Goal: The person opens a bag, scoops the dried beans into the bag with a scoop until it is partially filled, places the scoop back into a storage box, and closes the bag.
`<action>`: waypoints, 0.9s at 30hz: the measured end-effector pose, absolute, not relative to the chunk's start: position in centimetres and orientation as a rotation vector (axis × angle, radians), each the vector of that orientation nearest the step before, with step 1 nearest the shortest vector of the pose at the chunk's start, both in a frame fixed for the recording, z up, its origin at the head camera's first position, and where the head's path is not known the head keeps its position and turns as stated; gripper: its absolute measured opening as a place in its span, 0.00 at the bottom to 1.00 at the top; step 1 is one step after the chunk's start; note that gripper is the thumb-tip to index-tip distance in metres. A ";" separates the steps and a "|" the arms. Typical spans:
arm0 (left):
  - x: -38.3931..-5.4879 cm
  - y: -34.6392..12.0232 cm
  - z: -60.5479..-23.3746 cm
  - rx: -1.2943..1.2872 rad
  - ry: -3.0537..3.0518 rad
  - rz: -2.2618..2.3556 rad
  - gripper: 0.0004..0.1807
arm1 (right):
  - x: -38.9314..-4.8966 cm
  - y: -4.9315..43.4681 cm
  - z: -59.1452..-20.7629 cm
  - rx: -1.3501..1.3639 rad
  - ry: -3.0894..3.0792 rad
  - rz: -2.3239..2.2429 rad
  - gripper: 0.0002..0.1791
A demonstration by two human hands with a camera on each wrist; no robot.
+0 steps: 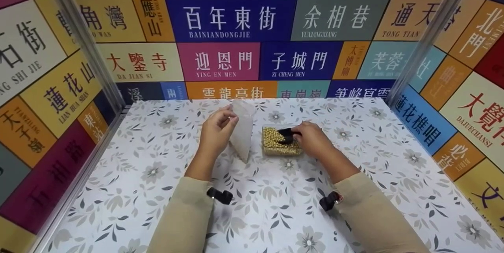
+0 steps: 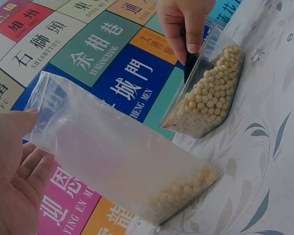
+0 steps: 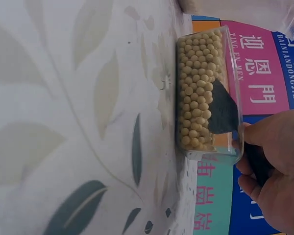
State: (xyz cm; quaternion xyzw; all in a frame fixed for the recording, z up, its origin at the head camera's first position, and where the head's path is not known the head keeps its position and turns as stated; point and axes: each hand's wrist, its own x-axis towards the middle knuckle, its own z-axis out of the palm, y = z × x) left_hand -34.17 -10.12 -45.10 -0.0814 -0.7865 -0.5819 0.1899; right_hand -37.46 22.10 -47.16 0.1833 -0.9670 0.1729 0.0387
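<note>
My left hand [image 1: 217, 129] pinches the top edge of a clear zip bag [image 2: 108, 142], which stands upright on the table. Soybeans [image 2: 186, 191] lie in the bottom of the bag. To its right sits a clear plastic box [image 1: 281, 152] full of soybeans [image 3: 196, 88]. My right hand [image 1: 313, 137] grips the handle of a small black scoop [image 3: 222, 108], whose blade is in the box among the beans. How many beans are on the blade cannot be seen.
The table [image 1: 157, 205] has a white cloth with grey flowers and leaves. Panels with printed place names [image 1: 236, 17] stand along its back and sides. Each wrist carries a small black camera, the left one [image 1: 220, 196] and the right one [image 1: 330, 201].
</note>
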 end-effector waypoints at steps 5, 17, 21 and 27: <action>-34.2 -10.0 -45.2 -0.249 -2.179 -1.649 0.03 | -37.2 22.0 -47.4 0.561 -2.940 0.586 0.17; -34.1 -10.1 -45.2 -0.247 -2.200 -1.658 0.03 | -37.0 21.4 -48.2 0.534 -2.946 0.682 0.18; -34.1 -10.1 -45.2 -0.242 -2.207 -1.661 0.03 | -37.1 21.3 -48.5 0.524 -2.948 0.692 0.18; -34.1 -10.1 -45.3 -0.238 -2.207 -1.659 0.03 | -37.0 21.2 -48.8 0.509 -2.927 0.724 0.18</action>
